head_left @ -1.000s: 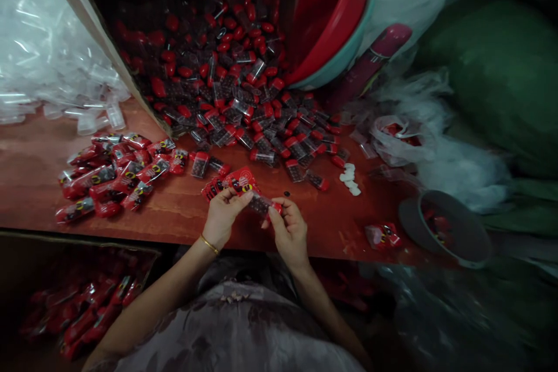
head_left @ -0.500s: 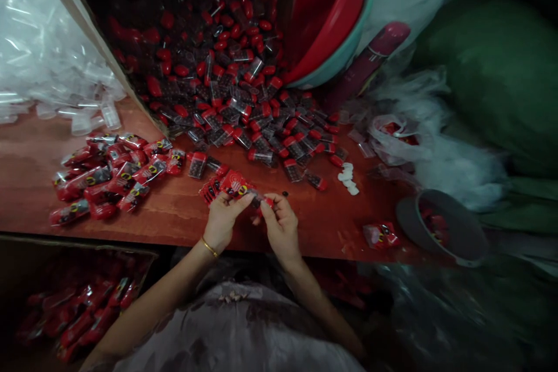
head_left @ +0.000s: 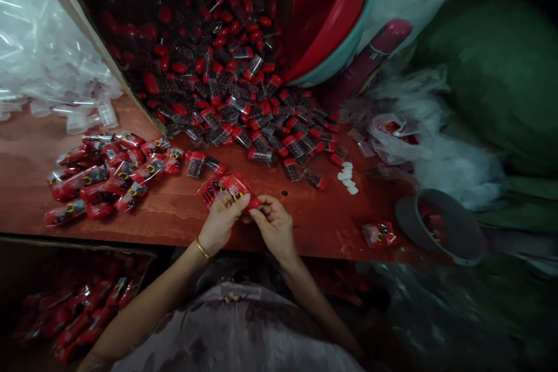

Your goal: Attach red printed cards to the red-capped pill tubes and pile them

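Just above the table's front edge, my left hand (head_left: 221, 220) is closed on a red printed wrapper (head_left: 238, 186), thumb on top. At the wrapper's right end, my right hand (head_left: 275, 224) pinches a red rounded piece, its fingertips close to the left thumb. Whether a bottle is inside the wrapper I cannot tell, as the fingers cover that part. Several flat red wrappers (head_left: 209, 190) lie fanned beside and partly behind my left hand. A few clear bottles (head_left: 196, 164) with red caps and dark contents lie just beyond them.
A large heap of red-capped bottles (head_left: 244, 99) spills from a cardboard box. Wrapped red packets (head_left: 108, 177) lie left, with more in a box (head_left: 87, 314) below. Right are white pieces (head_left: 347, 178), a loose packet (head_left: 380, 235) and a grey pan-shaped container (head_left: 405, 221). Red basin (head_left: 322, 17) stands behind.
The clear, dark part that showed between my fingers is out of sight; a red end shows there now. My right hand has shifted slightly left, and the wrapper covers more between the hands.
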### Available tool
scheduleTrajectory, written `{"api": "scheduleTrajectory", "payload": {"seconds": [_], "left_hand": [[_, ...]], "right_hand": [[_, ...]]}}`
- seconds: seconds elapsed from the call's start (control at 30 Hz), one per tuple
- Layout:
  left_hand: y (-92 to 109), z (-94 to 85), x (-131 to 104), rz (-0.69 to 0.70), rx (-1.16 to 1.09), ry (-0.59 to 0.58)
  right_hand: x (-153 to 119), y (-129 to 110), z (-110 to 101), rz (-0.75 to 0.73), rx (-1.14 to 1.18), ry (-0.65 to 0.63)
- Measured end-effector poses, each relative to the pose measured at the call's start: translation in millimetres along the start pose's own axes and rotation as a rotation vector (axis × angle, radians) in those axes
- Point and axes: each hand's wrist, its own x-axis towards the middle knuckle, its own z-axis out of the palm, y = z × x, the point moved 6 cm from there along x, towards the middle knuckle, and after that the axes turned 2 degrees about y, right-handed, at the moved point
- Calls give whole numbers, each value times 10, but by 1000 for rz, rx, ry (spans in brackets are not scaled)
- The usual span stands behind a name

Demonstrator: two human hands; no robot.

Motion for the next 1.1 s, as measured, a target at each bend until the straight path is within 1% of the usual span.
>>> {"api": "scheduleTrajectory", "payload": {"seconds": [0.07, 0.17, 0.23, 0.3, 0.37, 0.5, 0.6, 0.7, 0.8, 0.87, 1.0, 1.1], "left_hand": [[-58, -3, -23, -22, 3, -9], [-136, -32, -50, -64, 14, -32], [-161, -61, -59, -84, 18, -46], [-167, -98, -61, -97, 12, -41], [-161, -125, -64, -112, 7, -38], [-126, -165, -98, -160, -15, -65], [-80, -238, -157, -182, -57, -81], [-23, -369, -224, -166, -99, -82], [25, -564, -278, -137, -137, -33], [45, -697, -307, -135, -150, 7], [93, -919, -356, -125, -134, 100], [111, -1020, -384, -130, -135, 163]], "right_hand": [[3, 17, -29, -29, -39, 51], [-3, 1, -69, -127, -177, 100], [-12, -24, -72, -197, -296, 86], [-19, -40, -51, -244, -399, 45], [-20, -54, -23, -286, -461, 26], [-3, -55, 33, -350, -473, 79], [16, -3, 127, -344, -443, 75], [22, 77, 271, -301, -418, 30], [17, 128, 452, -287, -445, -31], [20, 138, 591, -294, -494, -101], [35, 87, 838, -376, -636, -241], [37, 46, 954, -441, -689, -323]]}}
